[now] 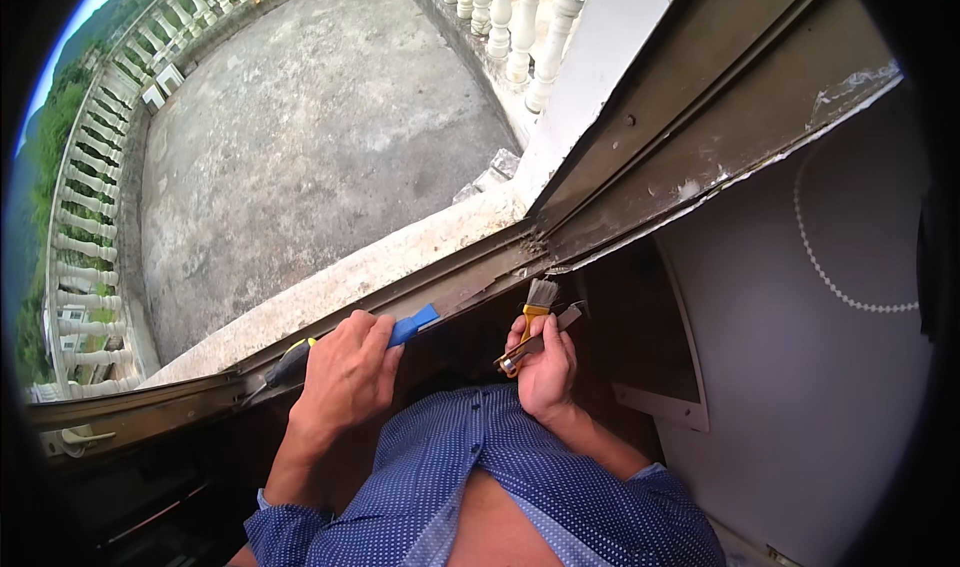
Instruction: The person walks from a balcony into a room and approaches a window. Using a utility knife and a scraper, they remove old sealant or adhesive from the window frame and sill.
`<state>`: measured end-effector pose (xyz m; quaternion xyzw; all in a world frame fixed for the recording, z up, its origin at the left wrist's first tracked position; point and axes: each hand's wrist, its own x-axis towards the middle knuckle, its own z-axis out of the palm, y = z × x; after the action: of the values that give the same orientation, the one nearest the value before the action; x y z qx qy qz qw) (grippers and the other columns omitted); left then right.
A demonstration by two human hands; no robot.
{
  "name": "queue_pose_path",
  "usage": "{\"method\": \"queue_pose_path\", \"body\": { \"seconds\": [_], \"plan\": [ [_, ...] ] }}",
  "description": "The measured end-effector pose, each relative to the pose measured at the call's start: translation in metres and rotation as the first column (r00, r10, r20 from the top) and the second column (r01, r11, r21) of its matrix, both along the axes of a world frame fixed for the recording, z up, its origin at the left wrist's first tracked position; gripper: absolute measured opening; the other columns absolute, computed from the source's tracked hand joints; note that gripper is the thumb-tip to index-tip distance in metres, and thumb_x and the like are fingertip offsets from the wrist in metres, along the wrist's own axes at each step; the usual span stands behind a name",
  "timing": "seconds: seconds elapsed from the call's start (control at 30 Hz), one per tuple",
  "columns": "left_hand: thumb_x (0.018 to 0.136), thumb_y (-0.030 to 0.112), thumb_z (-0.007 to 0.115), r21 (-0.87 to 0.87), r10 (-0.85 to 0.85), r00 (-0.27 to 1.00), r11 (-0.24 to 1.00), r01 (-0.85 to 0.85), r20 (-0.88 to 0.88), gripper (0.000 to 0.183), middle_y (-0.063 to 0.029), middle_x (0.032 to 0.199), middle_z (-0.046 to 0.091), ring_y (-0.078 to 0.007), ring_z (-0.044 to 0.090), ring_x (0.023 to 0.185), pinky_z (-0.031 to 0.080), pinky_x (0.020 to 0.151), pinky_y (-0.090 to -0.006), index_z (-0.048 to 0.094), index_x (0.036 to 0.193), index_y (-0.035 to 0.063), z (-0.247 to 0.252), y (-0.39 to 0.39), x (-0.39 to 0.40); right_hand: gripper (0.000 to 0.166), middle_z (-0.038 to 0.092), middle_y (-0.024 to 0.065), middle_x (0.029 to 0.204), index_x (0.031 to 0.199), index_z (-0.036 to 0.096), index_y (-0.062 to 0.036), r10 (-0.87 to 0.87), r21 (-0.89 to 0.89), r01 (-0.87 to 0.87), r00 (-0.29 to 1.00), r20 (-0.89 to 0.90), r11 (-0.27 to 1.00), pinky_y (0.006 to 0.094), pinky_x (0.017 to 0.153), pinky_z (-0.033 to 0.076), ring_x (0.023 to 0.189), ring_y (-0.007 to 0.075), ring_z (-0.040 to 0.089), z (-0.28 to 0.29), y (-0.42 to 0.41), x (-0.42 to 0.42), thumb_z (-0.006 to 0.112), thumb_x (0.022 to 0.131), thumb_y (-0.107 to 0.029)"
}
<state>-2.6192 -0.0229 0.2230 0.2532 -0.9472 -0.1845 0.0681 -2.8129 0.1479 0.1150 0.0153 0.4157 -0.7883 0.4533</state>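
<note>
My left hand (pixel 351 372) grips a blue plastic scraper (pixel 414 325), its flat end close to the lower track of a brown metal window frame (pixel 469 282). Beside that hand, a screwdriver (pixel 288 366) with a black and yellow handle points down to the left; whether it rests on the frame is hard to tell. In my right hand (pixel 549 368) are a small paintbrush (pixel 535 312) with a yellow handle, bristles up, and a narrow metal piece (pixel 534 344) lying across it. Dusty debris (pixel 533 243) sits in the frame's corner, just above the bristles.
Beyond the pale sill (pixel 337 285) lies a concrete terrace (pixel 315 131) with a white balustrade (pixel 90 229). A window handle (pixel 84 438) is at lower left. A white bead chain (pixel 817 274) hangs at right by a grey panel (pixel 772 417).
</note>
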Motion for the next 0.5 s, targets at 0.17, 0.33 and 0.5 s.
{"method": "queue_pose_path", "body": {
  "seconds": [0.17, 0.33, 0.5],
  "plan": [
    [0.089, 0.016, 0.068, -0.03, 0.033, 0.999, 0.999, -0.032, 0.028, 0.029, -0.0142, 0.093, 0.057, -0.0325, 0.063, 0.085, 0.052, 0.067, -0.0433, 0.061, 0.112, 0.0008, -0.006, -0.005, -0.007, 0.029, 0.062, 0.0085, 0.1, 0.092, 0.053, -0.0121, 0.006, 0.044, -0.004, 0.999, -0.032, 0.999, 0.0307, 0.074, 0.048, 0.083, 0.0174, 0.057, -0.011, 0.004, -0.004, 0.046, 0.11, -0.034],
    [0.089, 0.016, 0.068, -0.055, 0.016, 0.998, 0.998, -0.012, 0.065, 0.029, -0.0142, 0.091, 0.055, -0.0321, 0.063, 0.084, 0.052, 0.066, -0.0422, 0.06, 0.112, 0.0006, -0.008, -0.006, -0.029, 0.031, 0.062, 0.0082, 0.099, 0.094, 0.054, -0.0113, -0.001, 0.035, 0.002, 1.0, -0.028, 0.999, 0.029, 0.073, 0.049, 0.082, 0.0154, 0.057, -0.016, 0.006, -0.008, 0.046, 0.111, -0.036],
    [0.089, 0.016, 0.068, -0.054, 0.009, 0.998, 0.999, -0.006, 0.069, 0.025, -0.0149, 0.089, 0.055, -0.0315, 0.063, 0.082, 0.053, 0.064, -0.0412, 0.058, 0.107, 0.0009, -0.018, 0.0, -0.055, 0.029, 0.063, 0.0078, 0.101, 0.094, 0.054, -0.0121, 0.01, 0.038, -0.01, 1.0, -0.016, 0.999, 0.0321, 0.074, 0.049, 0.082, 0.0179, 0.058, -0.015, 0.004, -0.01, 0.047, 0.11, -0.035]
  ]
}}
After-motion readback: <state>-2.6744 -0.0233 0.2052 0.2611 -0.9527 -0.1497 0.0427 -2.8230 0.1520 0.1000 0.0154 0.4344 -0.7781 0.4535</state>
